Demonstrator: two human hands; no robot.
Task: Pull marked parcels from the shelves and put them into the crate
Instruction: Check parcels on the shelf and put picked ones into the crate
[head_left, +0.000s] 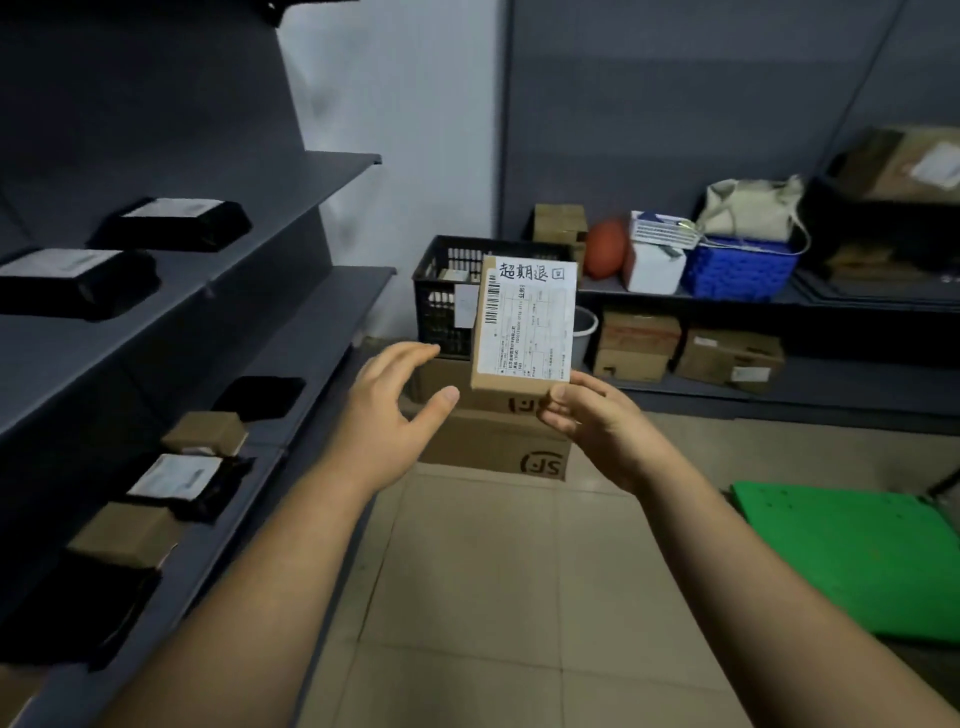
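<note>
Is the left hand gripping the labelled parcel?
No: the left hand is open beside the labelled parcel; only the right hand pinches its lower edge.

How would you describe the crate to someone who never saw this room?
At the far wall, two brown cartons are stacked on the floor. The crate stands on them, behind the held parcel. It is black with slatted sides, unlike the blue basket to its right.

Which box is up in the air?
The small brown box, pinched at its bottom corner by the right hand; the other boxes rest on shelves or the floor.
</note>
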